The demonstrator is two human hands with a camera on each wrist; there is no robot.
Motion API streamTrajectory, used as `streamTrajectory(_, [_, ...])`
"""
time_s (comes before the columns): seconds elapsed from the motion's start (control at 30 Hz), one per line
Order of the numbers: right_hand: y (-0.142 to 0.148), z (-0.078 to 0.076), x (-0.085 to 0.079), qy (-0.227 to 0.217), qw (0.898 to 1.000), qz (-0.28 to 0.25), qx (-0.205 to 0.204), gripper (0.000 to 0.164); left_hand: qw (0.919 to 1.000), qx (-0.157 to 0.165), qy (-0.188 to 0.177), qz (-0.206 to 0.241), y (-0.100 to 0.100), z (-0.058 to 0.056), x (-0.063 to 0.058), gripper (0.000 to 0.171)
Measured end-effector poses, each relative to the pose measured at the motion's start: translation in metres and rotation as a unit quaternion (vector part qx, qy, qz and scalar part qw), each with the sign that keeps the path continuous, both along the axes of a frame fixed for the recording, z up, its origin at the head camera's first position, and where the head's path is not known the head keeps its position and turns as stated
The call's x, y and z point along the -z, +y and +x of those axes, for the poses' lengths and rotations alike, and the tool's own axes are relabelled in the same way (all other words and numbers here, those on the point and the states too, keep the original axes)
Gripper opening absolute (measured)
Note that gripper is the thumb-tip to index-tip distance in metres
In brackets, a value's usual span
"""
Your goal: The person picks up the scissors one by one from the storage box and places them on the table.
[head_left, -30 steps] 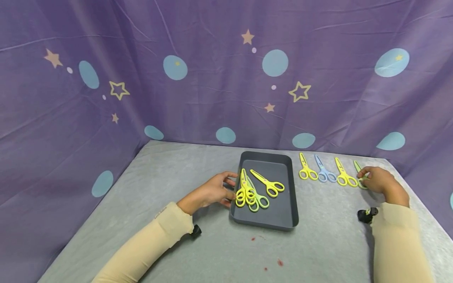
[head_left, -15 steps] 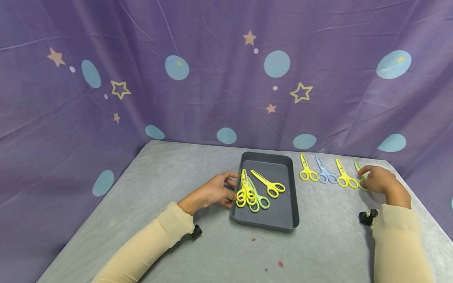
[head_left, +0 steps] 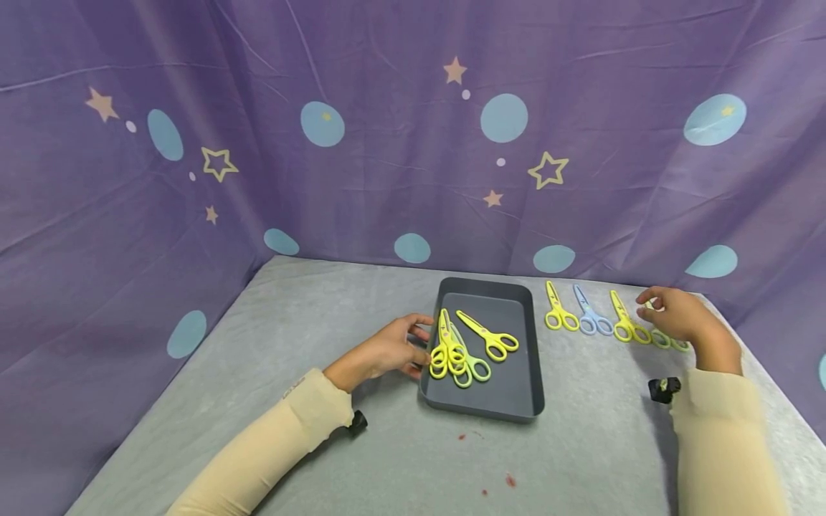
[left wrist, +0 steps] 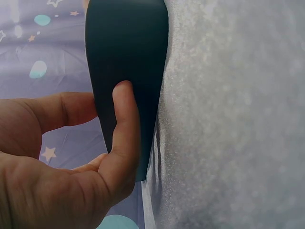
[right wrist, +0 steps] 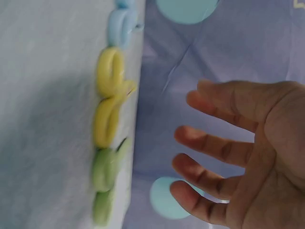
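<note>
My left hand (head_left: 393, 345) holds the left wall of a dark grey tray (head_left: 510, 390); in the left wrist view one finger lies along its outer side and another digit meets the rim. Inside the tray lie yellow scissors (head_left: 484, 331), with overlapping yellow scissors and light green scissors (head_left: 481, 367) near the left wall. My right hand (head_left: 685, 315) hovers over green scissors (right wrist: 106, 171) at the right end of a row, partly covering them in the head view. Its fingers are spread and hold nothing in the right wrist view.
Left of the green scissors, the row continues with yellow scissors (head_left: 621, 315), blue scissors (head_left: 587, 308) and more yellow scissors (head_left: 553, 304). A purple patterned curtain (head_left: 387, 201) stands behind and left of the grey table (head_left: 310, 315). Small red marks (head_left: 510, 481) dot the table front.
My right hand has let go of the green scissors and lifted slightly away from them; their handles now show beneath it. The left hand and tray have not moved.
</note>
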State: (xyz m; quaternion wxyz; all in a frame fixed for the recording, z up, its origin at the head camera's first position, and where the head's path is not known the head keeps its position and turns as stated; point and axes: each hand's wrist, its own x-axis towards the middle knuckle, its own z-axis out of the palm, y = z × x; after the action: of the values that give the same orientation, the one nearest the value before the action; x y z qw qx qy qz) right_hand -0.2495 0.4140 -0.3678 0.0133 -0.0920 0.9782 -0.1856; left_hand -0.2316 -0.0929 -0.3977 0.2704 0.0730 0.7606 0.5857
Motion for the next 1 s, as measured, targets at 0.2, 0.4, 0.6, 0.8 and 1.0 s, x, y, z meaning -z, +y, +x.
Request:
streamTrajectory(0.2, [-0.027, 0.003, -0.015, 0.010, 0.999, -0.006, -0.029, 0.034, 1.0000, -0.001, 0.003, 0.004, -0.001, 0.001, 0.000, 0.077])
streamTrajectory(0.4, [-0.058, 0.006, -0.030, 0.007, 0.999, -0.002, -0.051, 0.034, 1.0000, -0.002, 0.000, 0.001, 0.000, 0.001, -0.001, 0.077])
streamTrajectory(0.6, [-0.081, 0.006, -0.034, 0.022, 0.996, 0.007, -0.087, 0.033, 1.0000, -0.003, -0.005, 0.001, 0.000, 0.001, -0.002, 0.077])
streamTrajectory(0.8, [-0.099, 0.006, -0.034, 0.043, 0.992, 0.014, -0.117, 0.029, 1.0000, -0.002, -0.007, -0.001, 0.000, 0.000, -0.002, 0.077])
streamTrajectory(1.0, [-0.115, 0.008, -0.032, 0.064, 0.989, 0.023, -0.131, 0.028, 1.0000, -0.001, -0.006, -0.002, 0.000, 0.000, -0.003, 0.077])
